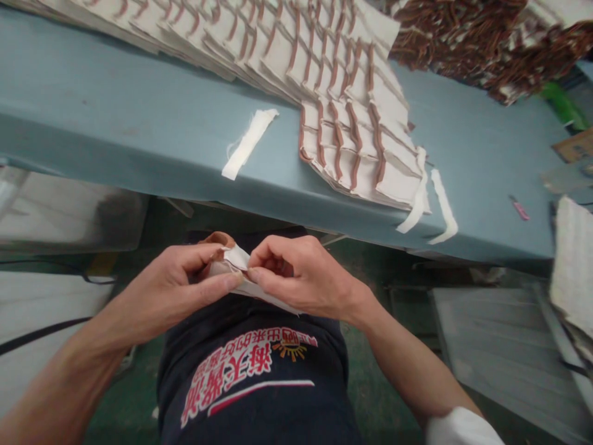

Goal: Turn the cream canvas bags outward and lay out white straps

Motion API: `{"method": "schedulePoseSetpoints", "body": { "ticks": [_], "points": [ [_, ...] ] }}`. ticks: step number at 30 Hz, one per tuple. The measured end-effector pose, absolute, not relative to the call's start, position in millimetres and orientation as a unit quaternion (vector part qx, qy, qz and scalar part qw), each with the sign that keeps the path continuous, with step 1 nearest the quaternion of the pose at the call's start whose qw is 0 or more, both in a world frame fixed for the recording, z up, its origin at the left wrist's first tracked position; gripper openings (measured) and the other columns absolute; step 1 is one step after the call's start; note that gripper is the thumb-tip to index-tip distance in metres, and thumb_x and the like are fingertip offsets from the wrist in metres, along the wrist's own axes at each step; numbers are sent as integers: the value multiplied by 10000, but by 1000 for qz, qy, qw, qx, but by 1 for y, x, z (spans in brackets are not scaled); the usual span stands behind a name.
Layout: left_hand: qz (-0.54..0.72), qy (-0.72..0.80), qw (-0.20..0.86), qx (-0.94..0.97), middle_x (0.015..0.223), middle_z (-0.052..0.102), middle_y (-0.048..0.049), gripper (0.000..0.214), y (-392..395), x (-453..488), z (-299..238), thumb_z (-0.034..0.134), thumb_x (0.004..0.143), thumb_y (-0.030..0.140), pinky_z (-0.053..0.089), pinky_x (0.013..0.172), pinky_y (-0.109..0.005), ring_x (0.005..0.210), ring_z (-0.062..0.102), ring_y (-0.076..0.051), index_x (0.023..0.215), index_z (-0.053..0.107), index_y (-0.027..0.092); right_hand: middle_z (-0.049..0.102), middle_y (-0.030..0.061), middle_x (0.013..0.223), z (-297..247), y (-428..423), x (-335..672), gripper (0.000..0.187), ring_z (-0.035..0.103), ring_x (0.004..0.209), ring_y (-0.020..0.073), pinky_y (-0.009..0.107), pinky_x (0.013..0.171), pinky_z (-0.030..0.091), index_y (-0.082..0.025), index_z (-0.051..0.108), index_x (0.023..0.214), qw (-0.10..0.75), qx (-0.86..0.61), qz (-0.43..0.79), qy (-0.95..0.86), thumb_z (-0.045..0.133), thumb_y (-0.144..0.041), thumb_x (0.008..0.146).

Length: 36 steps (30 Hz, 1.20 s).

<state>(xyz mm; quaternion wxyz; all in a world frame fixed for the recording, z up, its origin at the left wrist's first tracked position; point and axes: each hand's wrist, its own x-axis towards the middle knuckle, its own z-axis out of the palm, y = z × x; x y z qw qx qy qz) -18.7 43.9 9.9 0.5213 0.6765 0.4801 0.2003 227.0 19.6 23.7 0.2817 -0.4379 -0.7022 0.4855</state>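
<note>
My left hand (183, 284) and my right hand (301, 275) meet below the table edge, in front of my dark shirt. Both pinch a small cream fabric piece (237, 256) with a brown edge, thumbs and forefingers pressed on its folded corner. A cream strip of it trails to the lower right under my right hand. On the blue table (115, 123) above lies a fanned stack of cream fabric pieces with brown trim (352, 136).
A loose cream strip (248, 143) lies on the table, and two more strips (442, 207) hang at its front edge. A heap of brown-trimmed pieces (467, 43) sits at the back right. A small pink object (519, 209) lies far right. Grey bins stand below.
</note>
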Motion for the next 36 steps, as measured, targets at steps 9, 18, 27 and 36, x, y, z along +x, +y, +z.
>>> {"method": "schedulePoseSetpoints", "body": {
  "ticks": [9,18,27,36],
  "points": [
    [215,501,436,716,702,635,12,330,38,-5,21,599,871,456,423,551,-266,625,542,-160,673,688,207,794,31,864,22,14,217,160,688,746,146,262,709,434,-205,723,962,259,-475,271,-796,597,-230,1058],
    [198,478,495,698,801,722,-13,257,35,-7,22,633,860,459,490,574,-297,668,632,-208,747,703,239,743,-19,828,30,14,218,110,632,676,109,230,692,451,-214,662,917,267,-460,363,-765,662,-196,1026],
    [234,529,294,761,1097,831,-61,293,30,-3,14,637,877,424,546,892,-404,1000,760,-314,1089,732,247,633,-39,751,21,9,212,108,554,635,118,253,646,371,-224,589,893,269,-497,371,-737,604,-154,975],
    [259,544,334,725,644,733,46,213,5,6,12,636,929,412,451,548,-276,526,662,-159,873,762,249,592,-57,735,10,5,211,134,503,613,108,253,639,348,-229,566,885,288,-508,422,-693,601,-184,1006]
  ]
}}
